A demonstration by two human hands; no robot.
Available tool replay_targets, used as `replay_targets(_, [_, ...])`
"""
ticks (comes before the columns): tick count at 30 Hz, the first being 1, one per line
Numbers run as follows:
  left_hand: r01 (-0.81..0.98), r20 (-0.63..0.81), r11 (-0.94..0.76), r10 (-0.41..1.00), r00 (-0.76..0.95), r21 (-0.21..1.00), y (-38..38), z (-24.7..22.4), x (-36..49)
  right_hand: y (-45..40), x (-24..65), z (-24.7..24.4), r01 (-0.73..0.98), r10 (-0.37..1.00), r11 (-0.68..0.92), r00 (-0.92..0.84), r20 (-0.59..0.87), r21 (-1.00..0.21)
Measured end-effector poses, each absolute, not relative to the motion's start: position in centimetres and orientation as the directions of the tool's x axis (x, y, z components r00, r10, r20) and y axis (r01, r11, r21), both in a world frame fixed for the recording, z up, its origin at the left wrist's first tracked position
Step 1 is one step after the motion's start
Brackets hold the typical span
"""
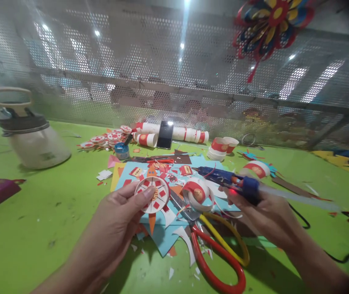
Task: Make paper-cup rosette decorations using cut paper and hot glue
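Observation:
Between thumb and fingers, my left hand (122, 216) pinches a round white paper turtle (162, 191) with red patches and orange tips at top and bottom. My right hand (266, 212) is wrapped round a blue hot glue gun (220, 177), its nozzle pointing left and a red light glowing on it. A long pale glue stick (296, 197) sticks out of its back. Below and between the hands lie large scissors (205, 241) with one red and one yellow handle. A cut paper cup ring (197, 193) sits beside the blades.
Blue paper sheets (165, 239) and scraps cover the middle of the green table (39, 228). Behind them are a phone (165, 135), a blue jar (121, 151), paper cups (217, 148) and a pile of decorated discs (107, 139). A large jug (36, 139) stands left; a perforated screen rises behind.

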State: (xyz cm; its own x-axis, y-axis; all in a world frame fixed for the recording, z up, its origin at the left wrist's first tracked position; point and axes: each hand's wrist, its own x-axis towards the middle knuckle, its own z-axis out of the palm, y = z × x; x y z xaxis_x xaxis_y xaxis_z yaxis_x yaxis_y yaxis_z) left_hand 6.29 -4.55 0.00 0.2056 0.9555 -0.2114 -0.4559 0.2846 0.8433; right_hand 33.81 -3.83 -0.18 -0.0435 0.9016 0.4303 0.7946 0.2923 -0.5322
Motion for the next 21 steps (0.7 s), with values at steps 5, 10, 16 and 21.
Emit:
replay_targets(5, [-0.455,-0.197,0.269,0.960,0.200,0.849,-4.7,0.1,6.3,-4.0,34.4,-1.2,0.769,0.908,0.284,-0.023,0.418,-0.573])
replay_targets(10, [-0.409,-0.170,0.209,0.977,0.130,0.888,-5.1,-0.1,6.3,-3.9,34.1,-1.2,0.749,0.901,0.327,-0.063,0.429,-0.576])
replay_targets(16, [-0.306,-0.098,0.108,0.994,0.049,0.946,-5.2,-0.4,5.9,-4.1,33.2,0.0,0.761,0.836,0.456,-0.189,0.515,-0.461])
replay_targets(21, [-0.349,-0.090,0.102,0.995,0.050,0.932,-5.4,-0.5,5.9,-4.0,32.9,-0.6,0.798,0.807,0.485,-0.250,0.536,-0.358])
